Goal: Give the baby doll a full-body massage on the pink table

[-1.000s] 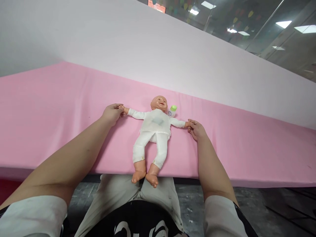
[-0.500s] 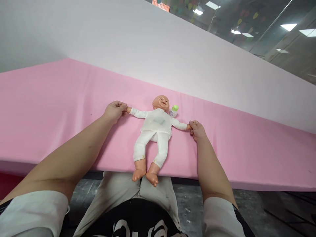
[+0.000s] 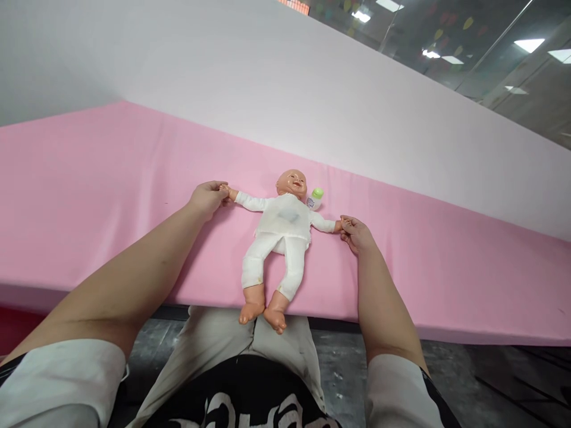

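A baby doll (image 3: pixel 285 217) in a white top and white trousers lies on its back, head away from me, arms stretched out to both sides. Its bare feet reach over the front edge of the pink padded surface (image 3: pixel 428 267). My left hand (image 3: pixel 210 199) is closed on the doll's hand at the left. On the other side my right hand (image 3: pixel 355 233) pinches the doll's other hand between thumb and fingers. Beside the doll's head lies a small bottle (image 3: pixel 314 199) with a green cap, touched by neither hand.
A white wall (image 3: pixel 285 89) rises behind the pink surface, with glass panels (image 3: pixel 428 53) above it at the right. My legs (image 3: pixel 214 356) are against the front edge. Dark metal bars (image 3: pixel 513 392) show on the floor at the lower right.
Little differs. The doll's hands show slightly more within my fingers, and my grip on both has shifted a little. The view has tilted slightly.
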Action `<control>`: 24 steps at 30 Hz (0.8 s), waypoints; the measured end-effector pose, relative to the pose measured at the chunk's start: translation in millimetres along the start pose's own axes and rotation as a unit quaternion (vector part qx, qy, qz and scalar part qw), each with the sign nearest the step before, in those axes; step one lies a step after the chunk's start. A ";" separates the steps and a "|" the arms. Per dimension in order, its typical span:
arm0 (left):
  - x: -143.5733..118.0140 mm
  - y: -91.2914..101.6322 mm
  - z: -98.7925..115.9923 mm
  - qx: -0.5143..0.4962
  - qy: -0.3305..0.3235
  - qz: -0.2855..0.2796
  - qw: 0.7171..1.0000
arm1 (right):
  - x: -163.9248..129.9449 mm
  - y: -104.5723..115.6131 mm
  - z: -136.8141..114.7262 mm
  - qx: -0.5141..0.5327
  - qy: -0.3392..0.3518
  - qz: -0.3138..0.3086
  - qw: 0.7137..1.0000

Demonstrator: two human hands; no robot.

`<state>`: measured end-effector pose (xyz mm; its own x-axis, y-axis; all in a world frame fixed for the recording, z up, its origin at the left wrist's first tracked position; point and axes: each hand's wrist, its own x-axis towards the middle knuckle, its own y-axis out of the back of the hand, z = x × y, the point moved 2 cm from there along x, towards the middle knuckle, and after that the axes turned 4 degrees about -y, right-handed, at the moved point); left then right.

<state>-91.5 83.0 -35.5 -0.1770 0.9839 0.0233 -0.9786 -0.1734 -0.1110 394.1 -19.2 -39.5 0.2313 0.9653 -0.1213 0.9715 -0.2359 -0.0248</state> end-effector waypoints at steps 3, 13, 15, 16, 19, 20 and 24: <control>-2.5 0.3 1.7 0.010 -0.008 -0.009 1.000 | -0.5 0.1 0.4 -0.014 0.002 -0.009 1.000; 3.2 1.9 -4.5 0.032 -0.030 0.004 0.999 | 1.9 -3.3 3.1 -0.045 0.011 0.013 0.999; 3.7 0.8 -4.5 0.033 -0.022 0.011 0.999 | 2.5 -2.7 3.6 -0.047 0.010 0.021 0.999; 3.5 0.2 -3.8 0.034 -0.018 0.013 0.999 | 2.9 -2.3 4.0 -0.048 0.008 0.024 0.999; 2.2 -1.2 -0.9 0.039 -0.001 0.014 0.999 | 4.2 -1.0 5.4 -0.049 -0.002 0.023 0.999; 1.6 -1.5 0.0 0.036 0.005 0.012 0.999 | 4.5 -0.6 5.7 -0.047 -0.004 0.021 0.999; 0.3 -1.3 1.7 0.008 0.018 -0.001 1.000 | 4.8 0.5 4.9 -0.024 -0.003 0.014 1.000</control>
<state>-90.4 83.4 -33.7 -0.1724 0.9850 -0.0114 -0.9803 -0.1727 -0.0958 395.4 -15.2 -45.0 0.2576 0.9579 -0.1270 0.9662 -0.2562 0.0272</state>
